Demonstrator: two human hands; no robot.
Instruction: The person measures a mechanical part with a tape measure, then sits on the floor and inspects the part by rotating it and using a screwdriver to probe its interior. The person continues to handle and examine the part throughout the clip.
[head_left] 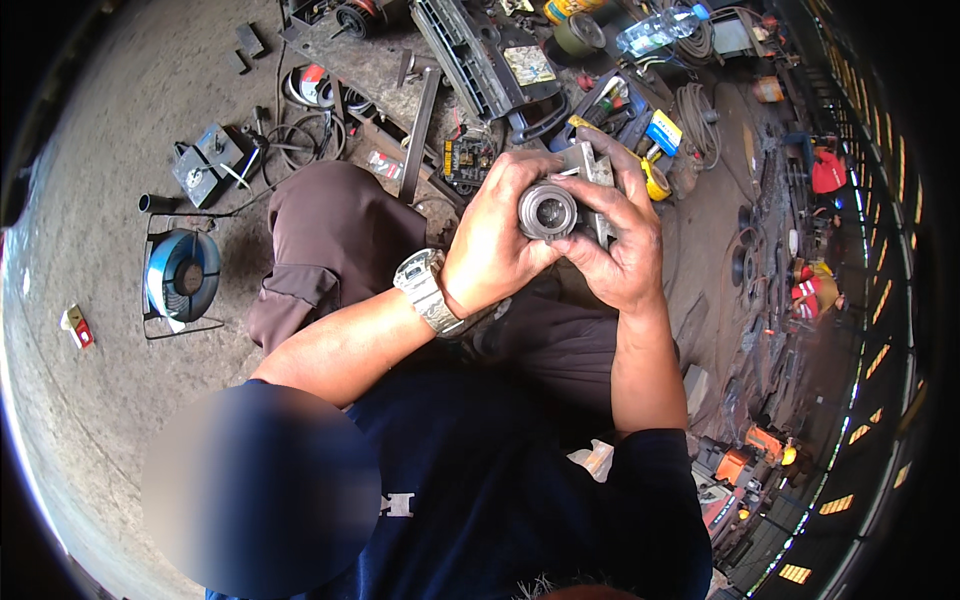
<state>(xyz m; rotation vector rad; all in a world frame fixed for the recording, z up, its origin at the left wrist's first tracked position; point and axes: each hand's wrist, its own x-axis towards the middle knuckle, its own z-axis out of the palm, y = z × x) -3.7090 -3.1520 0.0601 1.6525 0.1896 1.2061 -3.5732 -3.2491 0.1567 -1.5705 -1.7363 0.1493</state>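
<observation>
A round grey metal part (529, 210) with a ridged collar and an open bore is held up in front of me, its mouth facing upward. My left hand (500, 215) is wrapped round its left side, fingers curled behind it. My right hand (622, 240) closes on it from the right, thumb against the lower edge and a finger across the top. Behind the ring, a squarish grey metal block (600, 168) shows between the right fingers. Whether ring and block are one piece, I cannot tell. A camouflage-patterned watch (424, 290) sits on my left wrist.
On the floor lie a blue wire spool (184, 277) in a frame, a metal plate assembly (212, 163) and a small red-and-white box (76, 327). Beyond my hands are a long metal bar (420, 135), a ribbed metal frame (465, 60), cables and a plastic bottle (662, 31).
</observation>
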